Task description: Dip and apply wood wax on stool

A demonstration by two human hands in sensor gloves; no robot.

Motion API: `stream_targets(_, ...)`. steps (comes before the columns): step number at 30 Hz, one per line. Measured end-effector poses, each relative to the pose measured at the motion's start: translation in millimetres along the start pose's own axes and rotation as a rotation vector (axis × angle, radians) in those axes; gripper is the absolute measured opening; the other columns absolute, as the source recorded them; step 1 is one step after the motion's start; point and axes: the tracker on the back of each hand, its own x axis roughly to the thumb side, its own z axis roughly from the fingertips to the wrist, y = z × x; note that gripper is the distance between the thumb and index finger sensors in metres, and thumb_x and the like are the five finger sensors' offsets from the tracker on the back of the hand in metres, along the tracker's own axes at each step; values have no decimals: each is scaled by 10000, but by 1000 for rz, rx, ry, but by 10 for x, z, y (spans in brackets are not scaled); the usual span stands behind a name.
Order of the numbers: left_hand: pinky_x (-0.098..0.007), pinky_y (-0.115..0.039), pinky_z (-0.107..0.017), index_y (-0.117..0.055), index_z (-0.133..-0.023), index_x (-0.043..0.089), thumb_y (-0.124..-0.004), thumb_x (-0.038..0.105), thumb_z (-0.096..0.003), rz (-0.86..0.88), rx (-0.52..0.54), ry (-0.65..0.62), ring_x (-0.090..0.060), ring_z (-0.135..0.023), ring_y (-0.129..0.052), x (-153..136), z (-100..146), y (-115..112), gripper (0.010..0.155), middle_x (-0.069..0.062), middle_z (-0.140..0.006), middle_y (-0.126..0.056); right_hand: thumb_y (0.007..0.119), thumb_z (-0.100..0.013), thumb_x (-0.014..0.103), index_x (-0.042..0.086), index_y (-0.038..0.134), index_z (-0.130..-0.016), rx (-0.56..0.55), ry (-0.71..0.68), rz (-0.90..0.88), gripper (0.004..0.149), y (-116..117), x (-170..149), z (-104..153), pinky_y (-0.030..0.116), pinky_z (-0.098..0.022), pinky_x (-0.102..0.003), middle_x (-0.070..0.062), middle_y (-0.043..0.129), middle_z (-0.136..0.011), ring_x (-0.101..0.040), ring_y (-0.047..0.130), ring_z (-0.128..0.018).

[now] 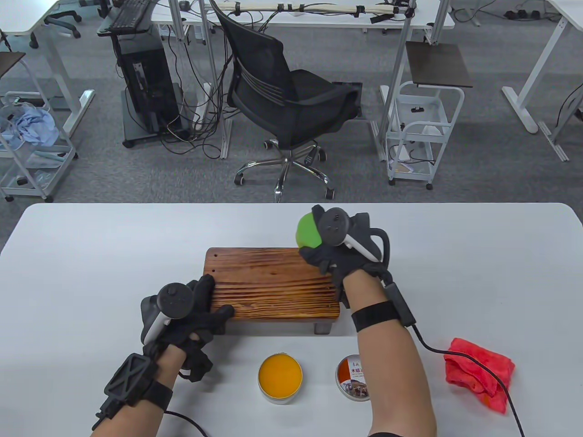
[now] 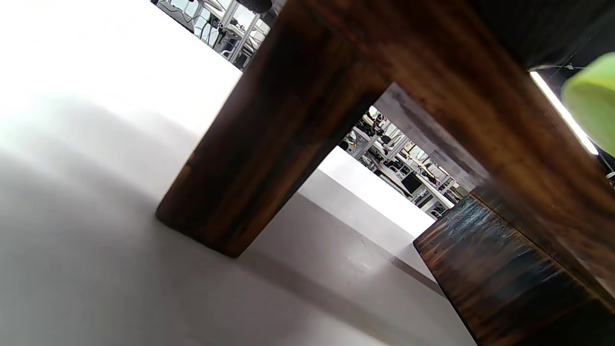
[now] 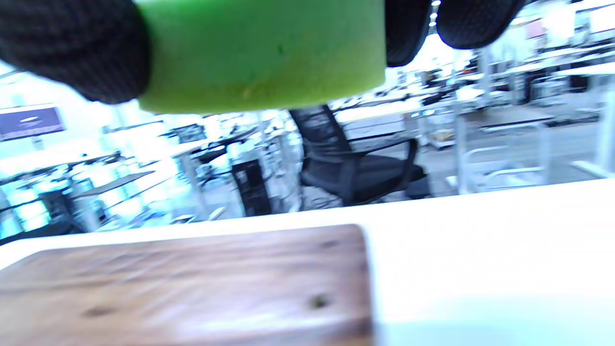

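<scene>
A small dark wooden stool (image 1: 268,284) stands in the middle of the white table (image 1: 91,255). My left hand (image 1: 200,314) grips its front left corner, fingers on the top, thumb on the front edge. My right hand (image 1: 325,246) holds a green sponge (image 1: 307,230) above the stool's back right corner; in the right wrist view the sponge (image 3: 264,53) sits between gloved fingers (image 3: 72,48), above the stool top (image 3: 192,288). An open tin of orange wax (image 1: 280,378) stands in front of the stool. The left wrist view shows a stool leg (image 2: 269,129) and the sponge (image 2: 593,96).
The tin's lid (image 1: 355,378) lies right of the wax tin, partly under my right forearm. A red cloth (image 1: 480,371) lies at the front right. A black office chair (image 1: 291,104) stands beyond the table's far edge.
</scene>
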Motion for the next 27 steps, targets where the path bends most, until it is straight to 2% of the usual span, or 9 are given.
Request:
stream_targets(3, -809, -323, -671, -183, -1152, 246, -770, 726, -407, -1, 1, 1, -577, -1026, -242, -2, 2, 1, 1063, -246, -1202, -223, 843, -377, 729, 290, 340, -1166, -29, 114, -7, 1034, -51, -435, 77, 620, -669, -711, -190, 412, -1167, -430, 660, -958)
stream_targets(6, -809, -323, -671, -182, -1152, 244, -771, 726, -407, -2, 0, 1, -578, -1030, -221, -2, 1, 4, 1065, -246, -1202, -224, 837, -377, 732, 286, 341, -1164, -27, 230, 18, 1031, 26, -845, 133, 626, -665, -708, -195, 416, -1162, -430, 665, -957)
stream_targets(10, -809, -326, -670, -183, -1153, 246, -769, 727, -407, -3, 1, 2, -577, -1025, -242, -4, 2, 4, 1064, -245, -1203, -224, 830, -376, 736, 276, 338, -1161, 19, 352, 22, 1034, 329, -1275, 197, 635, -657, -707, -205, 423, -1153, -431, 675, -957)
stream_targets(18, -810, -326, -669, -184, -1152, 245, -770, 727, -406, -2, 3, 2, -577, -1026, -242, -7, 1, 4, 1064, -247, -1202, -225, 815, -375, 743, 271, 323, -1153, 105, 438, 107, 1035, 1026, -1592, 318, 647, -650, -701, -206, 426, -1144, -421, 680, -958)
stream_targets(27, -808, -328, -670, -183, -1152, 247, -770, 728, -405, 0, 3, 2, -577, -1026, -243, -6, 4, 6, 1064, -246, -1202, -225, 816, -374, 741, 268, 296, -1148, 178, 461, 147, 1045, 1354, -1612, 356, 644, -650, -704, -199, 426, -1144, -420, 682, -967)
